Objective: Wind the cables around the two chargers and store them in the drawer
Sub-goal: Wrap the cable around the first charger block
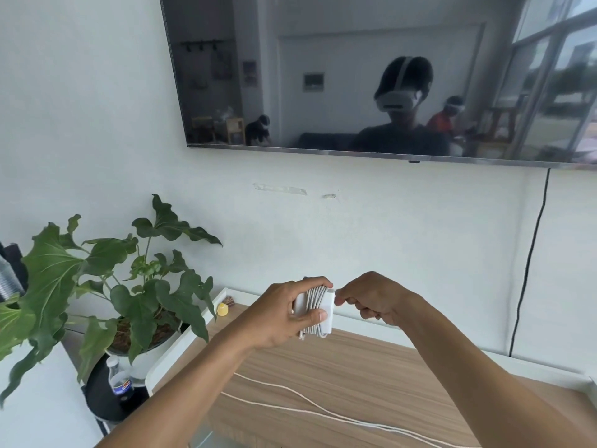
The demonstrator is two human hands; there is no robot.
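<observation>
Left hand: the left hand (284,313) is up in front of the wall (387,221), clamped on the charger (328,307). Fingers curl over its top edge and the thumb presses across the front.
Charger: a white block held in the air above the back of the table (355,367), touching nothing but the two hands.
Wound cable: the white wound cable (314,302) runs in tight turns, side by side, round the middle of the charger from top to bottom. The left thumb lies right on those turns.
Right hand: the right hand (371,299) comes in from the right with fingers curled into the palm, thumb and forefinger pinching at the charger's upper right corner. What sits between those fingertips is too small to tell.
Loose cable: a second white line, the loose cable (307,399), lies on the wood-grain table below the forearms. Two strands run from the left toward the lower right and out of frame, ends out of sight.
Left of the table: a leafy green plant (129,279) in a white pot (145,355), with a plastic bottle (121,381) standing just in front of the pot on a dark round stand (97,399).
Back corner: a small yellow object (222,309) sits at the table's far left corner, near the leaves.
Up on the wall: a dark television (355,76) hangs above, its screen reflecting a person in a headset. A black cord (529,253) drops down the wall on the right.
</observation>
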